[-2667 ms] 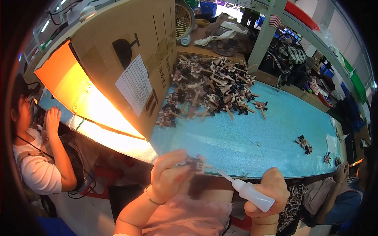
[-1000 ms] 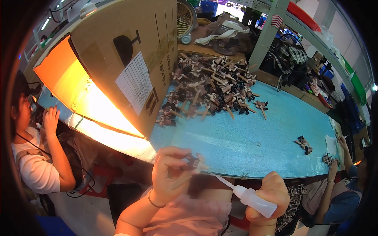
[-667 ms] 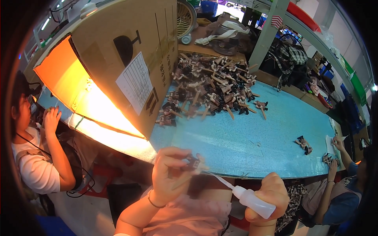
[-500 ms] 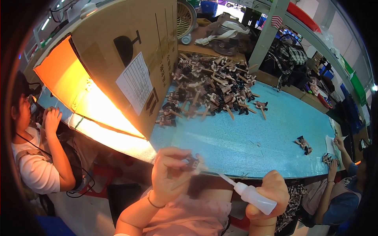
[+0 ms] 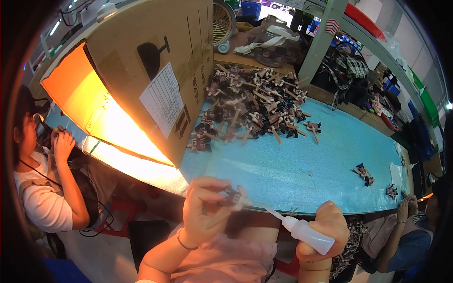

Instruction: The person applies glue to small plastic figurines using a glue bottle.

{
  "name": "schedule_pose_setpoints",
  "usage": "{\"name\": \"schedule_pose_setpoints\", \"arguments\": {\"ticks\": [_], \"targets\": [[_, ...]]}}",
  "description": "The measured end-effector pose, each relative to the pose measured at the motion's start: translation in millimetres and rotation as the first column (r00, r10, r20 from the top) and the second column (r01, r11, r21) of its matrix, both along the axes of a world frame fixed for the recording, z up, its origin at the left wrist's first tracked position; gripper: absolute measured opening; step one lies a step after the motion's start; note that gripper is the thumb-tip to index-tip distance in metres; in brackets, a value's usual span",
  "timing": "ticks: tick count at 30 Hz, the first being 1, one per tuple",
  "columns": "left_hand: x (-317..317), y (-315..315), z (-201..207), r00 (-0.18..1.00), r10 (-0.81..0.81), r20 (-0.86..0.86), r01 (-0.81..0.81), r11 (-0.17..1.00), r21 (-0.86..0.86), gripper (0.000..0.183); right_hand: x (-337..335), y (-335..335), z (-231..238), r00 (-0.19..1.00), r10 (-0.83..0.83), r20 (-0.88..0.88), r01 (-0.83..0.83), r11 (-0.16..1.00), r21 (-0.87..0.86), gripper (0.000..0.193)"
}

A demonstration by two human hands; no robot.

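My left hand pinches a small figurine in dark and brownish colours, held up near the table's front edge; its details are smeared. My right hand is wrapped round a white squeeze bottle with a thin nozzle. The nozzle tilts up and left toward the figurine, and a gap seems to lie between its tip and the figurine. A large pile of similar figurines, several with wooden-looking sticks, covers the far middle of the blue table.
A tall cardboard box, glowing orange inside, stands on the left. A person sits beside it. Another person works at the right edge near a few figurines. A fan and metal post stand behind.
My right hand and the bottle have shifted slightly right. The figurine in my left hand has turned a little. The right-hand person's raised hand has drawn back from the paper, down to the table edge.
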State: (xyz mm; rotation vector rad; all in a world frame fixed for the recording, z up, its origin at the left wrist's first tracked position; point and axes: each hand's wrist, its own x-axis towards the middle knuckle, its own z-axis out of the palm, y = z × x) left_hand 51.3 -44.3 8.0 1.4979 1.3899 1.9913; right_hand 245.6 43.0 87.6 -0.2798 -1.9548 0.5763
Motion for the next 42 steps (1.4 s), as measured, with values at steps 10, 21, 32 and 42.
{"name": "schedule_pose_setpoints", "arguments": {"ticks": [10, 21, 32, 42], "targets": [[0, -5, 3, 1.0, 0.005, -0.014, -0.005, 1.0, -0.014, 0.035, 0, 0, 1, 1.0, -0.013, 0.002, 0.012, 0.999, 0.044, 0.045], [-4, -4, -1, 0.995, 0.047, -0.087, -0.051, 0.998, -0.04, 0.036, 1, 3, -2, 1.0, -0.022, 0.008, 0.022, 0.998, 0.054, 0.048], [-10, -19, -8, 0.962, 0.041, 0.271, -0.055, 0.997, 0.046, 0.036, -40, 87, -66, 0.996, -0.064, -0.059, 0.0, 0.677, -0.736, 0.013], [-40, -67, -17, 0.832, 0.02, 0.555, -0.085, 0.992, 0.092, 0.029, -50, 153, -110, 0.892, -0.216, 0.396, 0.384, 0.825, -0.415, 0.034]]}}
